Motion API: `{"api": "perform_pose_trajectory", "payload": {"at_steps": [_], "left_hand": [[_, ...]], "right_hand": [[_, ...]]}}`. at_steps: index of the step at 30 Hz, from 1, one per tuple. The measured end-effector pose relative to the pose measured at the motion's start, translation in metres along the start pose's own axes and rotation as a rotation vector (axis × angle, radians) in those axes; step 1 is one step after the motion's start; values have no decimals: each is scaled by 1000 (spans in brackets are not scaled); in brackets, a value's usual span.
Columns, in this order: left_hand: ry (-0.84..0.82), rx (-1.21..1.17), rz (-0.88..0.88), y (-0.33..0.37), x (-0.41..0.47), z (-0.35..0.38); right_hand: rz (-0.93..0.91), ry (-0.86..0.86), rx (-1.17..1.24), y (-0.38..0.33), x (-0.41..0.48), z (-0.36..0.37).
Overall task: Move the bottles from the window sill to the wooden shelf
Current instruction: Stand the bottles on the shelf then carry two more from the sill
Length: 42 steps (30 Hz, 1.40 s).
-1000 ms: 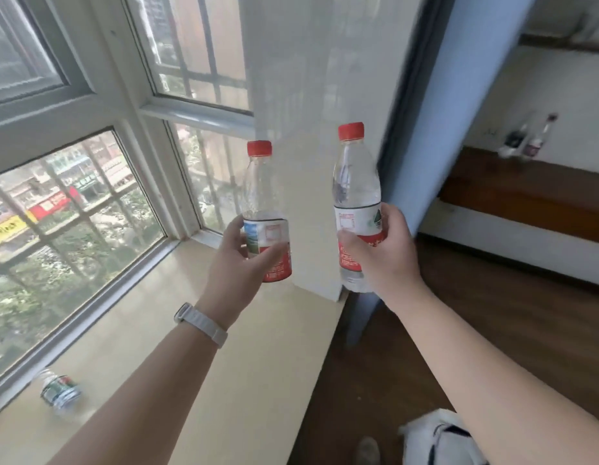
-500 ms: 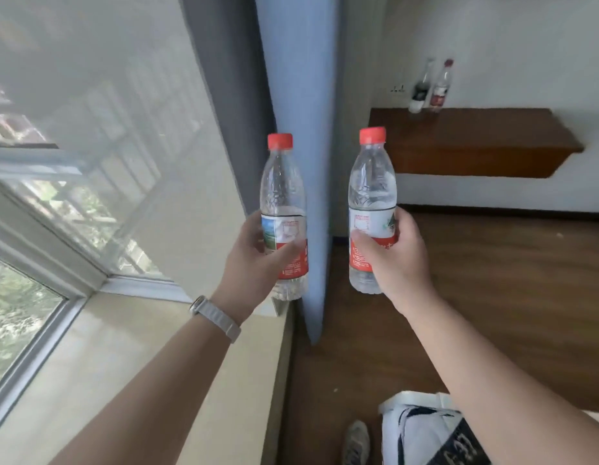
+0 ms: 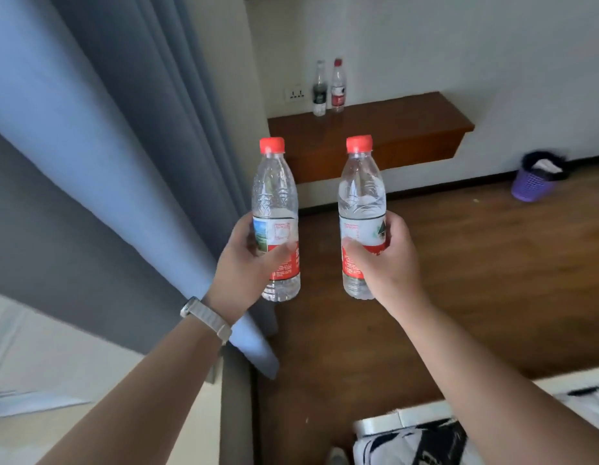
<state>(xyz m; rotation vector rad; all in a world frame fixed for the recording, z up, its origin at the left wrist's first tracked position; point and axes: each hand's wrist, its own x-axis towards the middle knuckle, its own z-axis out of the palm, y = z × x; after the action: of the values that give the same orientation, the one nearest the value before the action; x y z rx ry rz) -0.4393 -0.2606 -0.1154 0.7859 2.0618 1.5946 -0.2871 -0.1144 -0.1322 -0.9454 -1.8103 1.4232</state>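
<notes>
My left hand (image 3: 249, 263) grips a clear plastic bottle (image 3: 275, 199) with a red cap and a red and white label, held upright. My right hand (image 3: 387, 266) grips a second clear red-capped bottle (image 3: 361, 193), also upright, a little to the right of the first. Both are held in the air above the floor. Ahead, the wooden shelf (image 3: 405, 119) juts from the white wall. Two bottles stand at its back left: one with a dark label (image 3: 319, 90) and one with a red label and cap (image 3: 337, 87). The window sill (image 3: 100, 427) shows at the lower left.
A blue-grey curtain (image 3: 100, 146) hangs on the left beside my left arm. A wall socket (image 3: 295, 94) sits behind the shelf bottles. A purple basket (image 3: 533, 186) stands on the wooden floor (image 3: 476, 280) at the right. A white bed edge (image 3: 560, 387) lies at the lower right.
The view has swung right, away from the window; the curtain now fills the left and the shelf sits ahead and nearer. Both hands still hold their bottles upright.
</notes>
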Motion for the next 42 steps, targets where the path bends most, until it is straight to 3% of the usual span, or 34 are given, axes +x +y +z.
{"api": "perform_pose_trajectory", "payload": {"at_steps": [11, 16, 24, 31, 42], "left_hand": [[-114, 47, -36, -19, 116, 50], [-246, -3, -99, -24, 181, 71], [-389, -42, 28, 1, 266, 89], [-473, -85, 26, 8, 308, 107], [-488, -58, -10, 18, 379, 185]], "right_hand": [[120, 182, -31, 28, 86, 3], [170, 269, -105, 30, 132, 14], [131, 413, -121, 10, 203, 23], [127, 496, -130, 7, 234, 1], [169, 444, -145, 37, 323, -51]]}}
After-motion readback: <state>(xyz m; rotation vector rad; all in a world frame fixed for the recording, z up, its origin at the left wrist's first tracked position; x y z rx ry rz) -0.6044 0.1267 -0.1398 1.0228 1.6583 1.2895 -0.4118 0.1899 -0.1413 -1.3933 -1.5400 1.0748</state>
